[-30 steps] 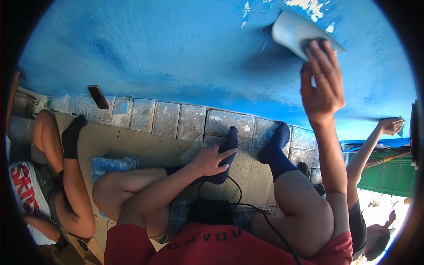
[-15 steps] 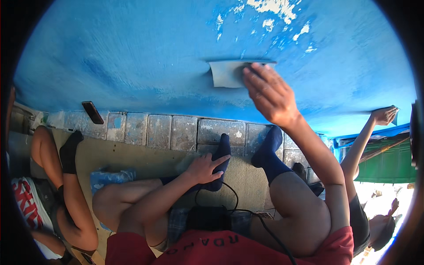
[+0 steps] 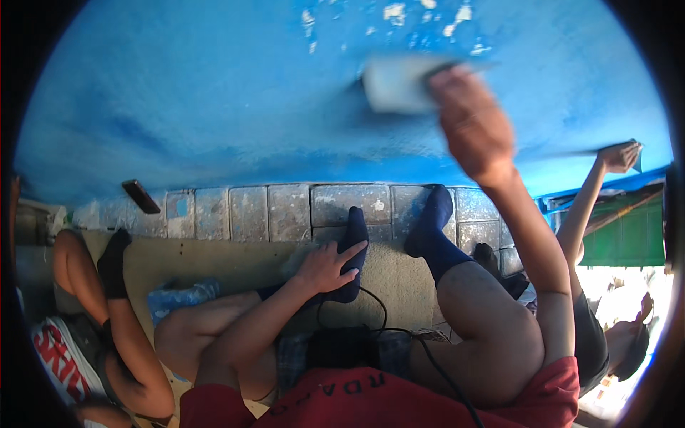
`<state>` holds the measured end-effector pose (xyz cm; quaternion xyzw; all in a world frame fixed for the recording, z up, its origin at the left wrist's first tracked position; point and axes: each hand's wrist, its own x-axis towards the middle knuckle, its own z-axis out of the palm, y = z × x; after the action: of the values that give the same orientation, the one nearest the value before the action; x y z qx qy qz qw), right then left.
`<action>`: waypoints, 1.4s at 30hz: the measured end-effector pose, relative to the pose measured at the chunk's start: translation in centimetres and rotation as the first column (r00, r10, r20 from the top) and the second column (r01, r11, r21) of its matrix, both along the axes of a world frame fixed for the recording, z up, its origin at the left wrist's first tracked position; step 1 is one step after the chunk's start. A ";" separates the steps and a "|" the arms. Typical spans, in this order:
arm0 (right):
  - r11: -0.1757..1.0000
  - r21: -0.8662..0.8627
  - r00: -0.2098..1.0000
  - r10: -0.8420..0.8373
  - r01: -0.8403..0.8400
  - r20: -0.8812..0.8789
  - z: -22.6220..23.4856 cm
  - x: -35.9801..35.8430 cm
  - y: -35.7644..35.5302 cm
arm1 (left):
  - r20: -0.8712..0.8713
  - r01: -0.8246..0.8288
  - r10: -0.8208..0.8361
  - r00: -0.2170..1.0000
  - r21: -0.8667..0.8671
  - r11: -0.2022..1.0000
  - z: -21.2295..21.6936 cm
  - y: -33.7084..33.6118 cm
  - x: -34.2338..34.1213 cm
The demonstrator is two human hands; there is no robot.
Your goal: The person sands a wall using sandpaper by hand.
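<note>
Up against the blue painted wall (image 3: pixel 214 93), my right hand (image 3: pixel 474 128) grips the right end of a pale grey sheet (image 3: pixel 399 85) that looks like sandpaper. Motion blurs both the sheet and my fingertips. Flaked white patches (image 3: pixel 394 13) show in the paint above it. My left hand (image 3: pixel 325 271) rests by my dark blue sock (image 3: pixel 351 239), holding nothing, its index finger and thumb spread apart.
Grey paving blocks (image 3: pixel 250 214) line the wall's foot. A dark phone-like object (image 3: pixel 140 197) leans there at left. A blue plastic bundle (image 3: pixel 182 294) lies by my knee. One person sits at left; another person's hand (image 3: pixel 619 156) touches the wall at right. A black cable (image 3: pixel 442 371) crosses my lap.
My right hand has moved up and to the right with the sheet. My left hand has stayed at the sock. The view has shifted slightly.
</note>
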<state>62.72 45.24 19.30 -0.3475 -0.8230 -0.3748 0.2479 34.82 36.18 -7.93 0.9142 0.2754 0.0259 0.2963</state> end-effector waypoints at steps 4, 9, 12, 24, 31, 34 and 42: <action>0.996 0.054 0.985 0.065 -0.074 0.162 1.8 3.4 0.1 | 0.061 -0.011 0.009 0.998 0.025 1.000 -0.4 -0.2 0.2; 0.991 0.133 0.999 0.014 -0.010 -0.031 2.6 2.4 -0.6 | 0.021 -0.006 0.006 1.000 0.007 1.000 0.0 -0.2 -0.1; 1.000 -0.010 0.990 0.029 -0.028 0.137 1.2 2.5 -1.2 | 0.042 -0.009 0.008 0.999 0.013 1.000 -0.2 0.0 -0.3; 0.986 0.141 0.994 -0.084 0.094 -0.070 0.7 2.4 -1.5 | 0.024 -0.013 0.013 1.000 -0.016 1.000 -0.2 -0.3 -0.2; 0.998 -0.068 0.999 -0.002 0.005 0.046 -3.6 3.5 -2.0 | 0.061 0.003 -0.003 0.998 -0.009 1.000 -0.7 -0.2 -0.1; 0.974 0.138 0.983 -0.178 0.182 -0.041 0.1 2.2 -2.2 | 0.031 -0.014 0.014 0.999 -0.003 1.000 -0.2 0.2 -0.1; 0.993 0.054 0.994 -0.107 0.105 0.038 -4.0 4.2 -2.7 | 0.046 -0.009 0.009 0.999 0.003 1.000 -0.2 0.0 -0.1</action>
<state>66.89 42.59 15.30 -0.3764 -0.7984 -0.4155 0.2196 34.70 36.16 -8.11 0.9125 0.2726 0.0490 0.3009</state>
